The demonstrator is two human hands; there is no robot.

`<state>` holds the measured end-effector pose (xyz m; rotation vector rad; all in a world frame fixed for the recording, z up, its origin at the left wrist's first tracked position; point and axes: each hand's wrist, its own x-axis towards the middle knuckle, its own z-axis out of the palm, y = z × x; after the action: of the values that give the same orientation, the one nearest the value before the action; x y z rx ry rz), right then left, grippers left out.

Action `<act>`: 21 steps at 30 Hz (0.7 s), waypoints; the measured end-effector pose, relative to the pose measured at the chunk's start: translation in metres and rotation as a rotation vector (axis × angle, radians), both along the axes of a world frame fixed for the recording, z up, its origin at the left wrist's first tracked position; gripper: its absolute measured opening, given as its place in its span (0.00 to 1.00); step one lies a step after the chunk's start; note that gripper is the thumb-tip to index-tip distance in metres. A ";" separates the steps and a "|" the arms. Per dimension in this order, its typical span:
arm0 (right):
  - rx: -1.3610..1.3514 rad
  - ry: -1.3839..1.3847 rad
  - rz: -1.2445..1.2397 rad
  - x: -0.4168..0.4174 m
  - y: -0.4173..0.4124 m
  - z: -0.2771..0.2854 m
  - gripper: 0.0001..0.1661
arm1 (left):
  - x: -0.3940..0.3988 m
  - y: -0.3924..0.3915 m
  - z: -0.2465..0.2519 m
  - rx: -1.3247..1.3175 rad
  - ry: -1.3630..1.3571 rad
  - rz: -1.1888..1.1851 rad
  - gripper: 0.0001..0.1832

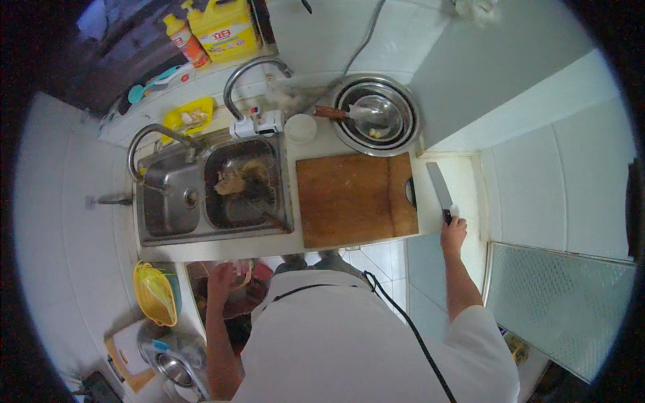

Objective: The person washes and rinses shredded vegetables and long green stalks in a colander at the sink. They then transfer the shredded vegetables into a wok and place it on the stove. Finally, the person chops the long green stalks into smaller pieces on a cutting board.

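On the counter right of the cutting board, a kitchen knife (440, 184) with a black handle points away from me. My right hand (455, 232) has its fingers at the handle's near end and appears to grip it. A small white thing beside the handle is too blurred to name. My left hand (220, 282) is low on the left, below the counter edge, over a reddish basin (247, 297). Something pale, perhaps plastic, shows by its fingers; whether it is held is unclear. The wooden cutting board (352, 201) lies in front of me.
A double steel sink (171, 206) holds a pale piece of food (230, 183) in its right bowl. Behind the board stand nested steel bowls (342, 138) with a wooden-handled cleaver (330, 112) across them. A yellow basket (156, 294) of greens sits left; a glass panel (559, 297) stands right.
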<state>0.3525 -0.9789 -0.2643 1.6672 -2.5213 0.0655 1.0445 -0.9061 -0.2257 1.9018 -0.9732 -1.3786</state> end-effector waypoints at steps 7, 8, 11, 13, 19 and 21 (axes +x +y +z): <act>0.034 -0.480 0.188 0.053 -0.091 -0.006 0.14 | -0.039 0.009 0.027 0.100 -0.018 0.047 0.15; 0.101 -0.487 0.193 0.056 -0.102 -0.011 0.14 | -0.046 0.006 0.034 0.126 -0.019 0.044 0.15; 0.314 -0.397 0.152 0.061 -0.117 -0.014 0.17 | -0.056 0.009 0.046 -0.062 -0.095 -0.012 0.16; 0.304 -0.374 0.099 0.075 -0.118 -0.008 0.17 | -0.054 0.017 0.043 -0.042 -0.059 0.026 0.16; 0.229 -0.432 0.084 0.062 -0.103 -0.020 0.13 | -0.044 0.043 0.009 0.060 -0.044 0.067 0.15; 0.113 -1.009 -0.086 0.066 -0.092 -0.013 0.09 | -0.047 0.045 0.017 0.118 -0.077 0.052 0.14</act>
<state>0.4190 -1.0709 -0.2772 1.8606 -3.3010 1.0050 0.9971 -0.8611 -0.2087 2.0662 -0.8887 -1.3689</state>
